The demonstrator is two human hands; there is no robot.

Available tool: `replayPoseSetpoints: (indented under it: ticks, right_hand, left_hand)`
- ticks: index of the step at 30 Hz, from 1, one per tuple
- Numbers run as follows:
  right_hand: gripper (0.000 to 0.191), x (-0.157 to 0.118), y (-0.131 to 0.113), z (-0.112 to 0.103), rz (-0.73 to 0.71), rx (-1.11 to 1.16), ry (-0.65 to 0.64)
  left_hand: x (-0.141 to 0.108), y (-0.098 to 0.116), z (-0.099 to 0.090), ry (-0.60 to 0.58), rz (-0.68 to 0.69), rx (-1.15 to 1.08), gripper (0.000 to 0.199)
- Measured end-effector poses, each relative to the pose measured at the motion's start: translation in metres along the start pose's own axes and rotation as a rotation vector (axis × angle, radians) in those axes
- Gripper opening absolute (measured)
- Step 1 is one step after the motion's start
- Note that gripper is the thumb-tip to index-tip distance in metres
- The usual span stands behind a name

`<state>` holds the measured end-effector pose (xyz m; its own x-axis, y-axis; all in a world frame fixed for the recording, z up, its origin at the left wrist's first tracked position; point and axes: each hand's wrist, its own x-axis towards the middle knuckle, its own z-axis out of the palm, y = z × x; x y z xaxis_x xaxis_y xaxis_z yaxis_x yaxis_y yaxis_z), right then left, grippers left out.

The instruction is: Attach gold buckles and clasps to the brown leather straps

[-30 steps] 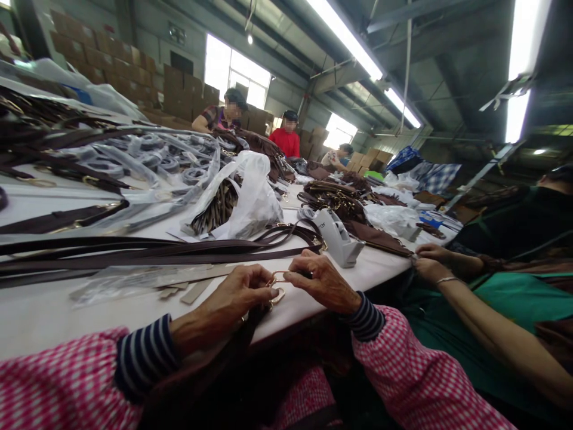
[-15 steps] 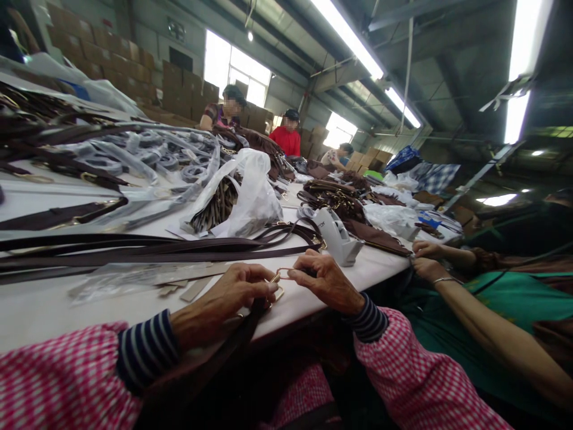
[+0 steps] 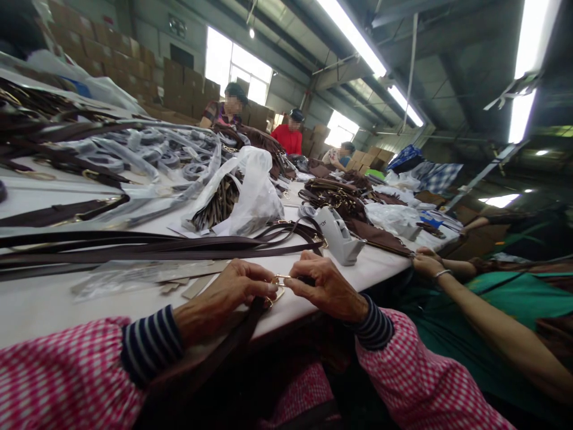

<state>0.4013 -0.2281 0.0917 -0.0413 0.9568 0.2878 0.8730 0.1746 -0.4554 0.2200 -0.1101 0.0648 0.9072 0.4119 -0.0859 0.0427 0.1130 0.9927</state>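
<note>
My left hand [image 3: 219, 301] is closed in a pinch on a gold metal clasp [image 3: 278, 294] at the end of a dark brown strap [image 3: 239, 340]. The strap hangs down over the table edge towards my lap. Facing it, my right hand [image 3: 331, 289] pinches a slim gold ring [image 3: 283, 276], with something dark partly hidden under its fingers. Ring and clasp meet between my fingertips; whether they are linked, I cannot tell. Both hands are just above the table's front edge.
Behind my hands lie long brown straps [image 3: 170, 248], a grey tape dispenser [image 3: 342, 242] and a white plastic bag [image 3: 255, 185] of brown pieces. Flat card strips [image 3: 197, 286] are at left. A co-worker's hands [image 3: 427, 263] work at the right table edge. Wrapped coils cover the back left.
My right hand has come slightly lower and nearer the left, bringing the gold ring closer against the clasp. The view has shifted a little.
</note>
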Motion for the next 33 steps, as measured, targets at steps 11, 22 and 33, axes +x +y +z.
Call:
replayPoseSetpoints:
  ticks: [11, 22, 33]
  right_hand:
    - [0.030, -0.002, 0.002, 0.004, -0.224, -0.244, -0.048]
    - [0.026, -0.011, -0.009, 0.022, -0.286, -0.259, 0.168]
    - [0.017, -0.024, -0.005, 0.037, -0.247, -0.171, 0.200]
  left_hand:
    - [0.014, -0.026, -0.004, -0.072, 0.087, 0.034, 0.017]
    - [0.012, -0.026, 0.000, -0.028, 0.069, -0.027, 0.014]
    - [0.010, -0.025, 0.003, 0.054, 0.103, 0.003, 0.011]
